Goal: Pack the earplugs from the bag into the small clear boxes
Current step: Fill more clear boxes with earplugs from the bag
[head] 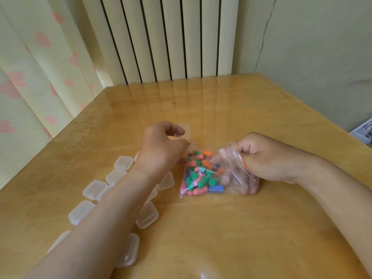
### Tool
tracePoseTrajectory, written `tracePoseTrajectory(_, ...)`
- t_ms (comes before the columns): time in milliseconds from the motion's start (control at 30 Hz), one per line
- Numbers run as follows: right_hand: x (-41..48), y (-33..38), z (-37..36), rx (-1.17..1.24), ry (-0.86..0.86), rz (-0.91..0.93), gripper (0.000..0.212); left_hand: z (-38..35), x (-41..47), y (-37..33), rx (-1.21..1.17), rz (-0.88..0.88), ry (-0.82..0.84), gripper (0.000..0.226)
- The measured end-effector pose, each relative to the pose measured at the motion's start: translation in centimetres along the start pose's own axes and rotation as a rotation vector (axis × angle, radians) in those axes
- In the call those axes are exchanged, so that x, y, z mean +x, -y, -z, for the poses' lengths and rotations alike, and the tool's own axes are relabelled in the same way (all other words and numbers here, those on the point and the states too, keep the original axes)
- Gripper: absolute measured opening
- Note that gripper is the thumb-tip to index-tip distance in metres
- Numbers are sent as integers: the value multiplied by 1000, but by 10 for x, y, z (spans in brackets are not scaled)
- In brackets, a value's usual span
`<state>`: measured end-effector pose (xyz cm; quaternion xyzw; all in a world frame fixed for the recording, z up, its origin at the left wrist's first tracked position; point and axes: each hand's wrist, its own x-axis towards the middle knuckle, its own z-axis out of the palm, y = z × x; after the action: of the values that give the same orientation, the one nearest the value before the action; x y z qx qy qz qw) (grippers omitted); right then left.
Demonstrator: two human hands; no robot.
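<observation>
Radiator (161, 37) + curtain (40, 77) behind; wood table (221, 228) below. Bag (233, 172) lies betw. your hands, long axis L–R, mouth to R. Spare boxes (122, 163) by L forearm. L hand (161, 150) curls round one box (184, 132), just beyond bag. R hand (271, 160): fingers (248, 189) curled inside bag, pinch unclear. Earplugs (199, 174) sit left of them; R hand nearer.

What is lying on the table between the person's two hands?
The head view shows a clear bag of coloured earplugs there. The right hand grips its open end; the left hand pinches a small clear box.
</observation>
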<state>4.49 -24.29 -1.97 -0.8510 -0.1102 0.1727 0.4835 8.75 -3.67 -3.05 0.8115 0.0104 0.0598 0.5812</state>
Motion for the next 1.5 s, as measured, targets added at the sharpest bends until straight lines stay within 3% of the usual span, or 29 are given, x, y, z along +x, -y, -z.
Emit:
tracePoseTrajectory(67,-1,-1,0,-9,31,43,14,-2,-1,0,13,1,24,16)
tracePoseTrajectory(167,0,-1,-3,18,76,68,10,-4,-1,1,25,2,39,16)
tracePoseTrajectory(367,6,-3,-12,52,48,148,30,-5,0,2,9,-3,47,16)
tracePoseTrajectory(633,8,-5,-19,17,2,161,19,-9,1,5,107,-58,17,16)
tracePoseTrajectory(733,12,-6,-21,-88,-33,189,36,-9,1,5,85,-44,19,15)
tracePoseTrajectory(867,15,-5,-24,-198,-63,220,31,-9,1,4,55,-36,11,15)
tracePoseTrajectory(1333,12,-9,-27,-92,-60,235,36,-10,4,12,143,-44,-2,16)
tracePoseTrajectory(1500,7,-2,-25,-49,4,228,10,-11,6,13,154,-60,-10,17)
